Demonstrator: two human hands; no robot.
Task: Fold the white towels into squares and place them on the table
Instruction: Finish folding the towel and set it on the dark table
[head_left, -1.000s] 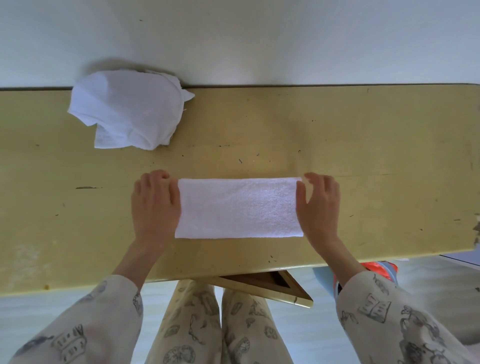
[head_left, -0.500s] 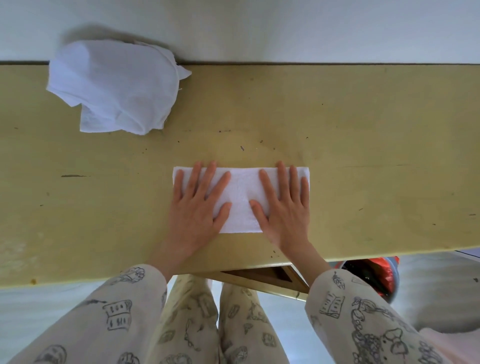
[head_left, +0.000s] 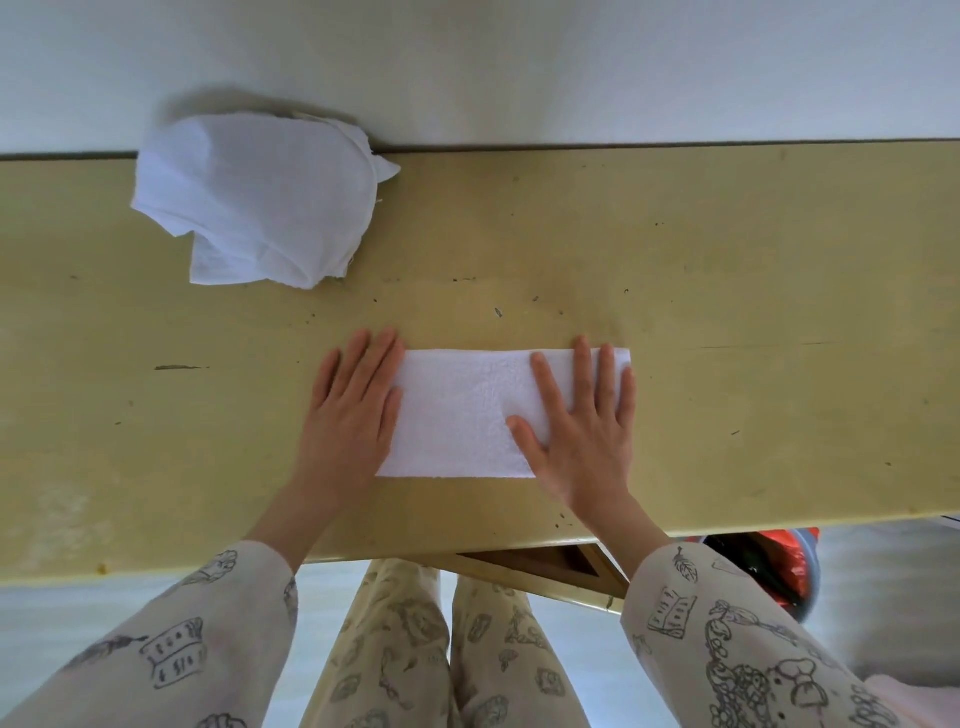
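- ok so the folded towel (head_left: 462, 415) is a long white strip lying flat on the yellow table (head_left: 727, 312), nearer the front edge than the wall edge, roughly mid-length
- my right hand (head_left: 584, 431) is flat on the strip's right end, fingers straight and spread, palm down, pressing and not gripping anything
- left hand (head_left: 350, 415) is flat too, fingers together, lying mostly on bare table right at the strip's left end, touching that edge, holding nothing
- looks to me like the smoothing stage before the last fold, since it's a rectangle, not a square yet
- if I were doing it well: keep the right hand pinning its end, pick up the left end by both corners, bring it across so the edges meet the right end exactly, then press the crease flat
- main risk I reckon is the terry layers sliding so the edges come out uneven
- the crumpled towel (head_left: 260, 202) sits at the back-left of the table against the wall edge, well apart from the strip, not yet folded
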